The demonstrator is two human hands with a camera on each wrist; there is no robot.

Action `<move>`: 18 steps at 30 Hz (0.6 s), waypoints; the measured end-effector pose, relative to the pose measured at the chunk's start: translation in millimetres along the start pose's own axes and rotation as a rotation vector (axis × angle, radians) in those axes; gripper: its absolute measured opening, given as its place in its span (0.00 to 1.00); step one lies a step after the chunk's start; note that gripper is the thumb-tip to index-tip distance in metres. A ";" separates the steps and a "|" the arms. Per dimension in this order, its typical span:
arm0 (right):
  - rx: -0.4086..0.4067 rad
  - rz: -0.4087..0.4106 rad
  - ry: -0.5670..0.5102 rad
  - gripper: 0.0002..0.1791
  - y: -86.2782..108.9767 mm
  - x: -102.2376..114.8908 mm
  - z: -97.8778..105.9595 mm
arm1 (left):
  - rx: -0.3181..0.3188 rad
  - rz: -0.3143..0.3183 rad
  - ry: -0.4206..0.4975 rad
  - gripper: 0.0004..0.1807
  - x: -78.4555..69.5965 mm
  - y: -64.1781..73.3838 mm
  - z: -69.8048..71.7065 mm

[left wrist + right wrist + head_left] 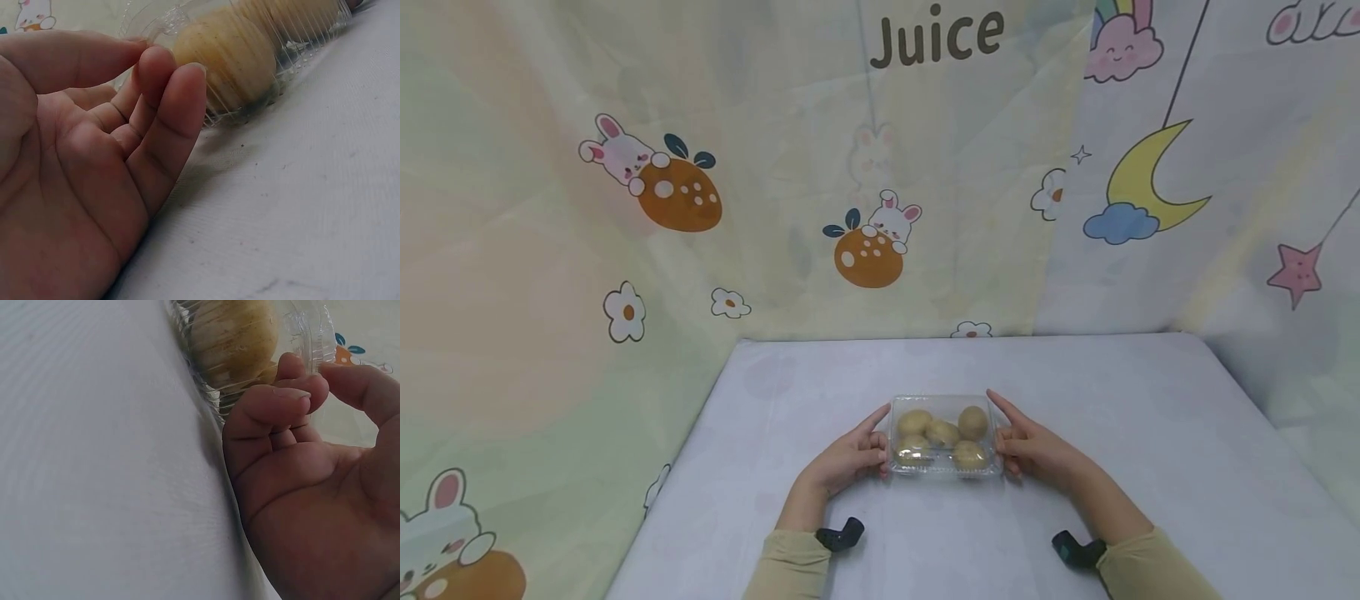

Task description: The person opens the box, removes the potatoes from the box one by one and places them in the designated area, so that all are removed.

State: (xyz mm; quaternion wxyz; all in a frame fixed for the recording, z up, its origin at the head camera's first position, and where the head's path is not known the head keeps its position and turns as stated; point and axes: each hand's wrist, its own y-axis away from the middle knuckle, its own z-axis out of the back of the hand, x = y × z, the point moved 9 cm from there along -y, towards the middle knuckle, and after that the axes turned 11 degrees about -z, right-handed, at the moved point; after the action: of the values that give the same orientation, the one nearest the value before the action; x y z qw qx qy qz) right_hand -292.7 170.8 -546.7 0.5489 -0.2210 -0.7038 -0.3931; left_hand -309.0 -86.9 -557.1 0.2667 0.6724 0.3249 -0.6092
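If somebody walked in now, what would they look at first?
Probably the clear plastic box of round, yellowish-brown things on the white table, with the left hand and the right hand at its ends. Behind, a yellow moon stands out on the backdrop, right of centre.

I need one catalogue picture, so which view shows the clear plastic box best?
The head view: it shows the clear plastic box from end to end, with five round yellowish items inside, between the left hand and right hand. The left and right wrist views each catch only part of it, partly behind that hand.
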 end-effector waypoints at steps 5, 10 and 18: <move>0.008 0.011 -0.016 0.49 -0.3 -0.2 -1.0 | -0.012 0.004 -0.004 0.47 -0.6 0.2 -0.2; 0.013 0.021 -0.016 0.48 0.0 0.4 -2.0 | -0.018 0.011 -0.014 0.47 0.5 -0.3 -0.1; 0.022 0.022 -0.038 0.48 0.0 1.9 -3.0 | -0.008 0.000 -0.024 0.48 -0.8 -0.6 -0.9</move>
State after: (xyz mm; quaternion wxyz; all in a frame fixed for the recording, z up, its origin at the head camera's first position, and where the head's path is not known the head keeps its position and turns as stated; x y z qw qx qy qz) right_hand -291.4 168.2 -544.6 0.5421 -0.2299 -0.7159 -0.3752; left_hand -309.0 -85.9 -556.2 0.2735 0.6640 0.3241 -0.6159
